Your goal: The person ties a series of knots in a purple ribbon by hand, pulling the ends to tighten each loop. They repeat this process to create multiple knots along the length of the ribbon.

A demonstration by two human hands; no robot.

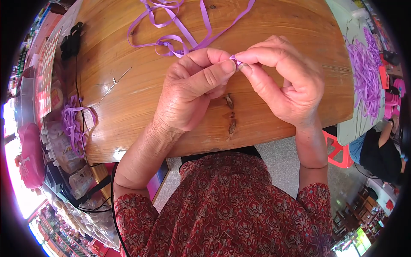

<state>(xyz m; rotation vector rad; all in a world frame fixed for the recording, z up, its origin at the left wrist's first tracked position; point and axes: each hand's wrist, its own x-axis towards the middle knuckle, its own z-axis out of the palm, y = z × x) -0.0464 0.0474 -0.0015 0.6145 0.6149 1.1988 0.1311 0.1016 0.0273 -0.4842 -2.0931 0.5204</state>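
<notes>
Over the wooden table (265, 128), both hands meet fingertip to fingertip on a small folded bit of purple ribbon. My left hand (188, 85) pinches it between thumb and forefinger. From the other side, my right hand (282, 77) grips the same bit with thumb and forefinger, its other fingers curled. Just beyond the hands, long loops of purple ribbon (186, 32) with a few knots run to the far edge of the view. Most of the pinched part is hidden by the fingertips.
A heap of purple ribbon (75, 126) hangs at the table's left edge, near a thin wire-like strip (113, 85) and a black cable. More purple ribbons (364, 77) lie on a pale table at right. Beyond it are a red stool (338, 150) and another person (379, 150).
</notes>
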